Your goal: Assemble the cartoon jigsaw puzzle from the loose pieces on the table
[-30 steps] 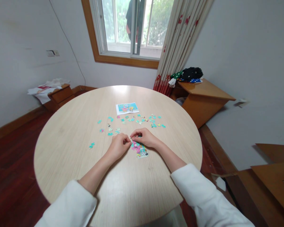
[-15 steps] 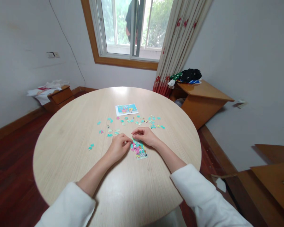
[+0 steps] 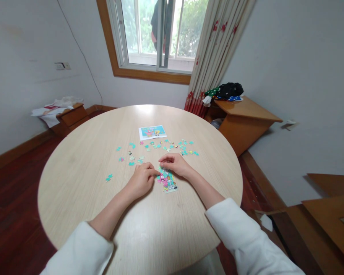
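Observation:
A partly joined jigsaw puzzle [image 3: 168, 182] lies flat on the table in front of me, with a pink cartoon figure on its left side. My left hand [image 3: 142, 178] comes to its upper left edge: the index finger is stretched onto the edge, the other fingers curl in. Over the upper edge rests my right hand [image 3: 174, 164], its fingers bent and a gap showing between thumb and index finger. I see no piece between them. The hands hide part of the puzzle's upper border. Several loose jigsaw pieces [image 3: 132, 163] lie just beyond my hands.
Behind the pieces lies a printed picture card [image 3: 153, 132] with cartoon figures. One turquoise piece [image 3: 109, 178] sits apart on the left of the round wooden table [image 3: 83, 152]. A wooden cabinet [image 3: 246, 110] with cloths on top stands to the right, near a curtain [image 3: 215, 49].
My left index finger has straightened onto the puzzle edge, where finger and thumb were closer together before. The right hand has hardly moved. The whole view has shifted slightly.

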A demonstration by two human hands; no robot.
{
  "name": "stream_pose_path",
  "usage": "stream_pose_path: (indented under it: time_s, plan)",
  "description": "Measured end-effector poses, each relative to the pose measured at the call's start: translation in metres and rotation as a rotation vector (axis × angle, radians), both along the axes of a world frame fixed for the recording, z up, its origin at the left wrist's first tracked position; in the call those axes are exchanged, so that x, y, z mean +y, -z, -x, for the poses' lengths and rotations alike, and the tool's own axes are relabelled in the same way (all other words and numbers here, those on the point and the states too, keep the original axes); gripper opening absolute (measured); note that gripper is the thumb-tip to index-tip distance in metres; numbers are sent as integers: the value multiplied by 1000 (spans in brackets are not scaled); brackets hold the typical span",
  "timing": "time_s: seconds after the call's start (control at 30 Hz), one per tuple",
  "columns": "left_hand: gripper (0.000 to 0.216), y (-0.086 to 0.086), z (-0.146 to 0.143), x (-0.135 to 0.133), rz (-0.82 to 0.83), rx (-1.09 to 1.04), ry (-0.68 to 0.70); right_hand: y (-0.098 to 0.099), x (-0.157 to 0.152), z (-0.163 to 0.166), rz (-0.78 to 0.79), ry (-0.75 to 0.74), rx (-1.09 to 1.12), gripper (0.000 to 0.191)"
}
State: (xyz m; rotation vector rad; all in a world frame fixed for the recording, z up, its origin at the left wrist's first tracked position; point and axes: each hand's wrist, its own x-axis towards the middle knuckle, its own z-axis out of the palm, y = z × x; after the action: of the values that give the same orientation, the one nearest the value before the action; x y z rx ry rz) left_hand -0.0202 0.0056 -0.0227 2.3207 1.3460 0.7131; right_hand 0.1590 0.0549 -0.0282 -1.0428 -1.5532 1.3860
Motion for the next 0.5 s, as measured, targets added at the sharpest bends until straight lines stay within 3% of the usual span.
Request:
stream_pose_path:
  time_s: [0.17,0.5]
  plan:
    - [35,-5,7,5,6,-157,-76,-5,3,-9,-35,91,39,24]
    - [20,-10,11,3,273,-268,-130,-12,8,-29,-8,282,77,25]
